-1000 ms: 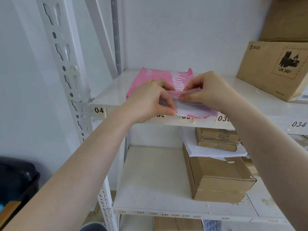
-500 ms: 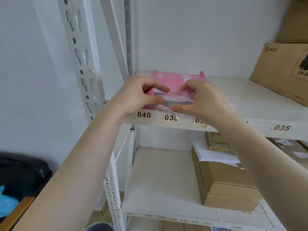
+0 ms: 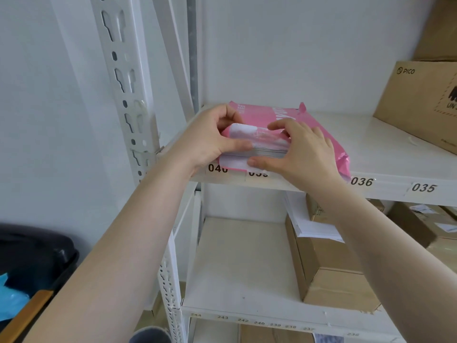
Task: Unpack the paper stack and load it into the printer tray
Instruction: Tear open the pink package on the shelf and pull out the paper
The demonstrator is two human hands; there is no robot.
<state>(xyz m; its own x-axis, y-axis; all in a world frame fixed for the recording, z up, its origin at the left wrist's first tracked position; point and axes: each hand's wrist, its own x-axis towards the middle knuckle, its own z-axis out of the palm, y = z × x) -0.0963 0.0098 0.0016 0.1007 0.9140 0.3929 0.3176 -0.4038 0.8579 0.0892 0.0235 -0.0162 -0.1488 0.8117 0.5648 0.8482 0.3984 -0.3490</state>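
Note:
A ream of paper in a pink wrapper (image 3: 269,113) lies on a white shelf (image 3: 371,142) near its front left corner. The wrapper's near end is torn open and the grey edge of the paper stack (image 3: 268,151) shows between my hands. My left hand (image 3: 210,137) grips the ream's left side, thumb on the stack's front edge and fingers over the folded-back wrapper flap. My right hand (image 3: 301,149) holds the right side, thumb under the stack and fingers on top of the flap. No printer is in view.
A slotted white upright (image 3: 123,78) stands just left of the ream. A PICO cardboard box (image 3: 420,102) sits at the right of the same shelf. Below, a shelf (image 3: 237,263) carries brown boxes (image 3: 329,276) and loose sheets (image 3: 311,226). A dark bin (image 3: 32,258) stands lower left.
The wrapper's near end has been opened further and folded back, exposing the stack's edge. Both hands shifted to grip the ream's sides. The view has moved closer and rightward.

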